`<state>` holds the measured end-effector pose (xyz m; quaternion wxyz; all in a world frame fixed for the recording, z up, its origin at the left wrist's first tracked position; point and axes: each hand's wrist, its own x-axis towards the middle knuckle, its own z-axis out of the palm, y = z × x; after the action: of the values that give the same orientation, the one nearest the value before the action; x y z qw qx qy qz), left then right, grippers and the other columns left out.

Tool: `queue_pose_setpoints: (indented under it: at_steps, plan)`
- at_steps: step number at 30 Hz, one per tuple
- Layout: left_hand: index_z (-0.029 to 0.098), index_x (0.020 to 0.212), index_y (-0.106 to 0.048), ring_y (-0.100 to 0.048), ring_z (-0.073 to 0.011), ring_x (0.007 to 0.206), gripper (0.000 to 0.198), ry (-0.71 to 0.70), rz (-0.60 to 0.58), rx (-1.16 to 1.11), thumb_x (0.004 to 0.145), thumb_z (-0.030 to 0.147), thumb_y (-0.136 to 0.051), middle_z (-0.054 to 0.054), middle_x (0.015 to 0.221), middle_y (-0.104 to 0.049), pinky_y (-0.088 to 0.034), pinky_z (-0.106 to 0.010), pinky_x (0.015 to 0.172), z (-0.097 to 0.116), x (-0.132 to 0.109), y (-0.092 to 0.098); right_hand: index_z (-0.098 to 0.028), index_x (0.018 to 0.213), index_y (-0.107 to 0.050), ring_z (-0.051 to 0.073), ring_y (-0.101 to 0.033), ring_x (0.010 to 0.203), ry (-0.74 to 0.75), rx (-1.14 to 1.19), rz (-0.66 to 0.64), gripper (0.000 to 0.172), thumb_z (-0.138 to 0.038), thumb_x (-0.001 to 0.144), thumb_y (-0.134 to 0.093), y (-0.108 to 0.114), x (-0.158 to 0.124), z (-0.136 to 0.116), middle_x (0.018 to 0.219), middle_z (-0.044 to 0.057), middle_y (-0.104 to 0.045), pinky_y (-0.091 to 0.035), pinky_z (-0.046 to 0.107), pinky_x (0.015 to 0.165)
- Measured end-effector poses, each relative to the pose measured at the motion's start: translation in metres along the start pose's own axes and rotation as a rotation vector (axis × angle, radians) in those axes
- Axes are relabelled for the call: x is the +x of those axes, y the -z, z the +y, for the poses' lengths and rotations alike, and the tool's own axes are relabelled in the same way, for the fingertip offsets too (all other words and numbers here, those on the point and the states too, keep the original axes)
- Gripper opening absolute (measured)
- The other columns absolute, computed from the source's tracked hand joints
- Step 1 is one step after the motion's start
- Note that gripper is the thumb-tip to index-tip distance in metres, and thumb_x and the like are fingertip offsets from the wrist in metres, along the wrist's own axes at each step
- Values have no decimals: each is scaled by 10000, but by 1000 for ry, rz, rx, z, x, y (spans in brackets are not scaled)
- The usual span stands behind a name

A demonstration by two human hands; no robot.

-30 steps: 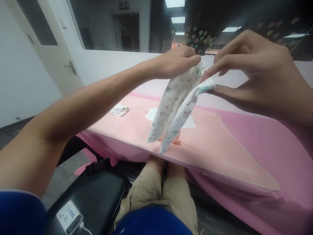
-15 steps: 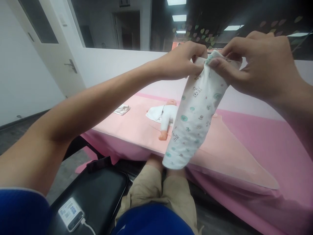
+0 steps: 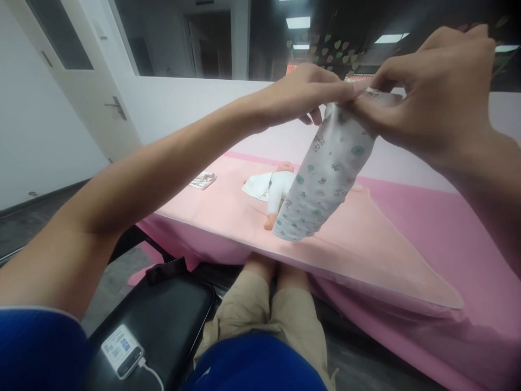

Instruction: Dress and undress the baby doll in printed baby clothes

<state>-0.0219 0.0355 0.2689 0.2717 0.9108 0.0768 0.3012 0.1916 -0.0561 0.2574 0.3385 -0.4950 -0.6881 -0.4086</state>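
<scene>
A white baby garment (image 3: 323, 179), printed with small green and brown figures, hangs at a slant above the bed, its lower end in front of a baby doll (image 3: 278, 190). My left hand (image 3: 301, 95) pinches the garment's top edge with the fingertips; its lower fingers hang loosely curled. Close against it, my right hand (image 3: 435, 100) grips the same edge between thumb and fingers. The two hands meet at the top, where they hide part of the cloth. The doll lies on its back in a white top, one arm towards me, partly covered by the garment.
A peach sheet (image 3: 391, 260) over pink cloth covers the bed. Folded cloth (image 3: 203, 180) lies left of the doll. A black stool (image 3: 163, 326) at lower left bears a white device (image 3: 122, 350) with a cable and a dark phone-like object (image 3: 166, 270). Behind stands a windowed wall.
The garment's lower end has risen and swung away from me. My left fingers have shifted right along the top edge, up against my right thumb. My right hand has risen slightly.
</scene>
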Motion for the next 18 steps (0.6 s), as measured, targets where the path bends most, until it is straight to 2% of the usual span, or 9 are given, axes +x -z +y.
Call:
queue_pose_setpoints:
  at_steps: [2, 4, 7, 12, 14, 16, 18]
  plan:
    - [141, 861, -764, -661, -236, 962, 397, 10, -27, -23, 1025, 490, -668, -126, 1026, -732, -493, -413, 866, 3, 5, 0, -194, 837, -737, 319, -669, 1015, 6, -32, -5, 416, -599, 928, -706, -1, -1, -4, 699, 42, -558, -422, 540, 1063]
    - [143, 840, -742, -659, -201, 909, 382, 4, 5, -34, 1057, 438, -635, -124, 966, -726, -503, -398, 842, 4, 7, -3, -200, 841, -727, 310, -671, 1011, 3, -46, -31, 413, -603, 927, -705, -1, -1, -7, 719, 47, -582, -430, 520, 1059]
    - [164, 815, -716, -660, -185, 887, 358, -3, 29, -32, 1077, 381, -607, -106, 942, -736, -516, -379, 833, 2, 6, -8, -202, 847, -705, 304, -674, 1009, 3, -31, -53, 405, -596, 939, -698, 0, -3, -9, 746, 59, -599, -448, 486, 1030]
    - [191, 774, -702, -646, -199, 891, 420, -54, 21, -20, 969, 562, -715, -84, 925, -726, -521, -390, 847, -3, 4, -5, -204, 836, -666, 282, -667, 981, -29, 34, -97, 439, -624, 965, -659, 5, -13, 5, 742, 44, -580, -481, 440, 912]
    - [201, 795, -719, -642, -204, 900, 411, -56, 8, -7, 954, 580, -725, -84, 936, -725, -517, -395, 849, -4, 4, -3, -210, 859, -685, 279, -646, 1061, -16, 89, -108, 427, -618, 981, -643, 8, -18, 13, 858, 67, -645, -481, 441, 937]
    - [203, 828, -738, -648, -209, 914, 371, -63, -1, -3, 972, 544, -718, -89, 958, -728, -515, -393, 846, -4, 5, -3, -218, 910, -709, 282, -607, 1183, -22, 167, -122, 398, -606, 983, -652, 9, -21, 19, 1080, 95, -681, -499, 417, 936]
    - [191, 851, -746, -658, -216, 929, 361, -82, -6, -12, 993, 519, -698, -100, 975, -726, -515, -388, 838, -4, 7, -3, -228, 977, -714, 259, -617, 1176, -81, 262, -189, 369, -596, 965, -686, 7, -23, 25, 1214, 91, -662, -529, 380, 885]
